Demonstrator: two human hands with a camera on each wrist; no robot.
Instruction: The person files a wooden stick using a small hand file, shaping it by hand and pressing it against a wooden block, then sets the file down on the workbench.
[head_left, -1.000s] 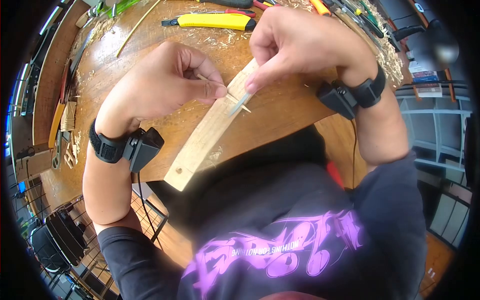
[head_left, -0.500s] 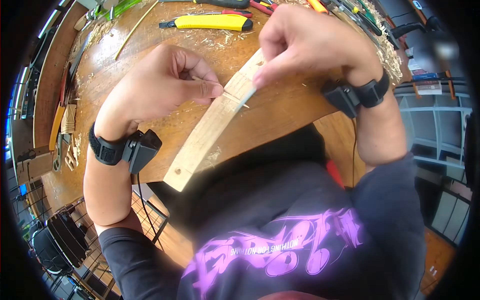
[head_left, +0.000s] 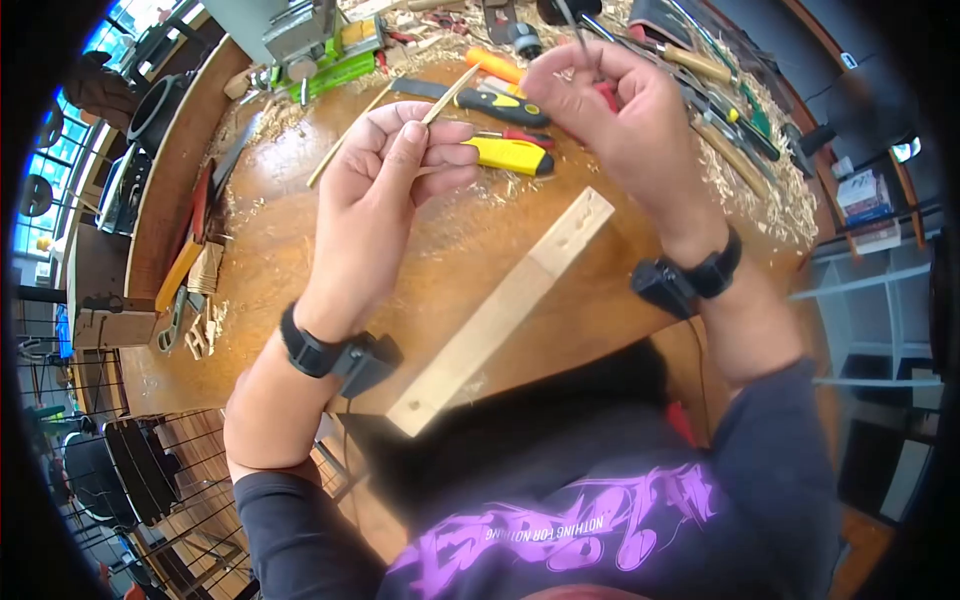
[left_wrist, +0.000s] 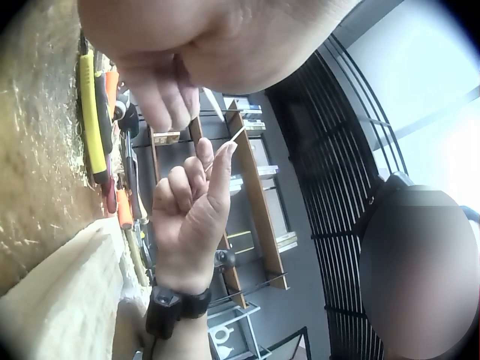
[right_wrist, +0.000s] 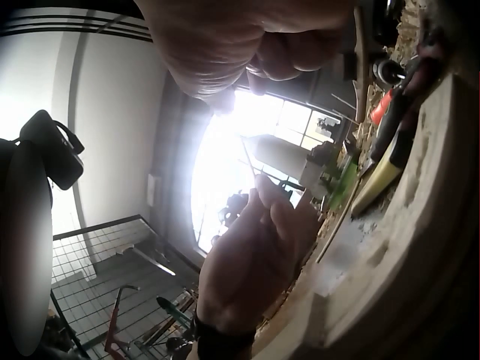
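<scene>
Upright above the table, the left hand (head_left: pixel 385 190) pinches a thin pointed wooden stick (head_left: pixel 450 94) between thumb and fingers, its tip up. The right hand (head_left: pixel 640 125) is raised to the right and pinches a thin blade (head_left: pixel 575 25) near the top of the head view. In the left wrist view the right hand (left_wrist: pixel 191 217) has its other fingers curled, and a slim tip (left_wrist: pixel 239 134) sticks out past its thumb. Below the hands, a long flat wooden strip (head_left: pixel 490 325) lies on the table (head_left: pixel 300 300), its near end past the front edge; neither hand touches it.
Behind the hands lie a yellow cutter (head_left: pixel 510 155), a black-and-yellow-handled tool (head_left: pixel 500 107) and an orange handle (head_left: pixel 495 66). Several tools and wood shavings (head_left: pixel 790 215) cover the right side. A green clamp (head_left: pixel 335 78) is at the back left, with small wood pieces (head_left: pixel 205 330) at the left edge.
Both hands have risen off the wooden strip and moved apart. The left hand has turned its stick upward; the right hand has swung its blade up and away. The head view has shifted too.
</scene>
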